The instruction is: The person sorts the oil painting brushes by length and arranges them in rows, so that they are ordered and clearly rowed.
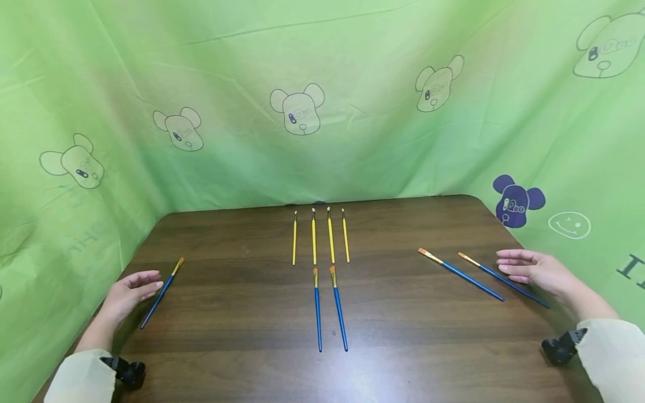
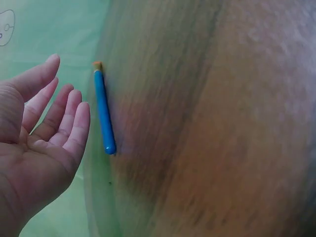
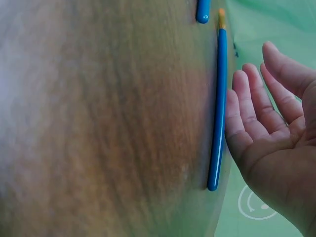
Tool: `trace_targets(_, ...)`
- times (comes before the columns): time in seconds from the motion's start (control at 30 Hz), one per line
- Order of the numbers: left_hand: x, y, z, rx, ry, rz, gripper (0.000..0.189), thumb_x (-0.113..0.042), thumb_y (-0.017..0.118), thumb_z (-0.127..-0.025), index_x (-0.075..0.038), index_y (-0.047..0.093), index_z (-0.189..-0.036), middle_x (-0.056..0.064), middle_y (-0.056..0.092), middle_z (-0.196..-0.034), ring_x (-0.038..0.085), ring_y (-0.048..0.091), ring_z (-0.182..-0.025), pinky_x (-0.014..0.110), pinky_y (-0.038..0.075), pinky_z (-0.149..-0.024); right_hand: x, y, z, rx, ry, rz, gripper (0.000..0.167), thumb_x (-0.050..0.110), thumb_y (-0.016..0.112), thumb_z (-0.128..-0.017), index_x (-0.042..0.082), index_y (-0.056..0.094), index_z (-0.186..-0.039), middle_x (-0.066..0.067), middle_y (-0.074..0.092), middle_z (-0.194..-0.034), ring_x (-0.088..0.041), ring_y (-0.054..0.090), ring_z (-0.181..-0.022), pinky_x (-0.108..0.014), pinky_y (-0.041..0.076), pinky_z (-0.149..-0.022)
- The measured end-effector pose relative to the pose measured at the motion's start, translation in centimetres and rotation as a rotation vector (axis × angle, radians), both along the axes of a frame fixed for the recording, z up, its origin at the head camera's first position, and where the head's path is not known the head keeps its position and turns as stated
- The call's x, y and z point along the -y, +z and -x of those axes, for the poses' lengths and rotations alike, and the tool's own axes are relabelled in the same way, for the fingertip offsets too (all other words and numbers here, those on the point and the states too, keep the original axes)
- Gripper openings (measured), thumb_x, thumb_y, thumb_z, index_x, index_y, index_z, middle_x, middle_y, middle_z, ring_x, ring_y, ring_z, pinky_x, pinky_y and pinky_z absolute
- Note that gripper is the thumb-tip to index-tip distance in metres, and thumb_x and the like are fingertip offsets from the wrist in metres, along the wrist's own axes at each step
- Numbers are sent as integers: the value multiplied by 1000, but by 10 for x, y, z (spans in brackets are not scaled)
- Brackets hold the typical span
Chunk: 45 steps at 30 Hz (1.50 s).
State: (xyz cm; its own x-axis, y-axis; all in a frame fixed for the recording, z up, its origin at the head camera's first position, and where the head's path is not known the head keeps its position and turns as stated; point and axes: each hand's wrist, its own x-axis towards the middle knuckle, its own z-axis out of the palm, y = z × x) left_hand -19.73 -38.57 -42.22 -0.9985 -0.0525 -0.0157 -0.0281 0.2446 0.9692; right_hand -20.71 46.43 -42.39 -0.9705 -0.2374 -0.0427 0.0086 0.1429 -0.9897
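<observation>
Beside my left hand [image 1: 132, 291] a blue-handled paintbrush [image 1: 162, 294] lies slanted on the wooden table. The fingers of that hand are relaxed and hold nothing; in the left wrist view a blue paintbrush [image 2: 103, 111] shows just past the fingertips. Over at the right edge, my right hand [image 1: 539, 272] is loosely bent above a second blue paintbrush [image 1: 504, 279], its grip bare. Another blue paintbrush [image 1: 466, 276] lies left of that one. In the right wrist view the nearer paintbrush [image 3: 219, 108] runs alongside the fingers, and whether they touch cannot be told.
Two blue paintbrushes, one left [image 1: 318, 313] and one right [image 1: 340, 313], lie mid-table. Behind them several thin yellow brushes [image 1: 314, 240] form a row. A green printed cloth [image 1: 353, 162] hangs around the back and sides of the brown table [image 1: 242, 336].
</observation>
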Motion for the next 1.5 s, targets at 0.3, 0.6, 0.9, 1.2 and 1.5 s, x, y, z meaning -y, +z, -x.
trace_targets(0.3,-4,-8,7,33,15,185,59,-16,72,-89,16,46,-131,-18,65,-100,-7,59,-85,16,52,-76,-3,-6,-2,-37,-68,-254,29,4,63,-94,27,68,-111,14,70,-100,4,63,-90,-13,50,-74)
trace_targets(0.6,-4,-10,8,88,0,372,62,-27,73,-89,10,49,-134,18,62,-126,-12,53,-86,16,48,-74,0,-7,-2,-41,6,-250,38,-2,62,-91,28,67,-113,17,68,-105,4,62,-94,-13,50,-77)
trace_targets(0.9,-7,-14,11,63,13,335,58,-13,75,-86,15,49,-130,23,64,-118,-10,57,-81,14,50,-71,1,-10,-1,-62,-9,-328,36,-2,67,-88,19,70,-116,19,68,-104,5,61,-92,-12,48,-76)
trace_targets(1.2,-10,-15,12,46,57,330,54,-3,75,-83,15,52,-128,16,68,-114,-11,57,-78,15,51,-68,4,-8,0,-66,-40,-398,32,3,71,-86,11,70,-117,18,69,-102,4,62,-90,-10,47,-75)
trace_targets(1.5,-11,-15,12,51,115,338,49,-1,75,-82,14,56,-125,9,72,-101,-12,57,-73,13,49,-64,7,-7,0,-56,-58,-463,41,8,75,-84,-3,64,-122,17,69,-103,2,63,-90,-10,47,-76)
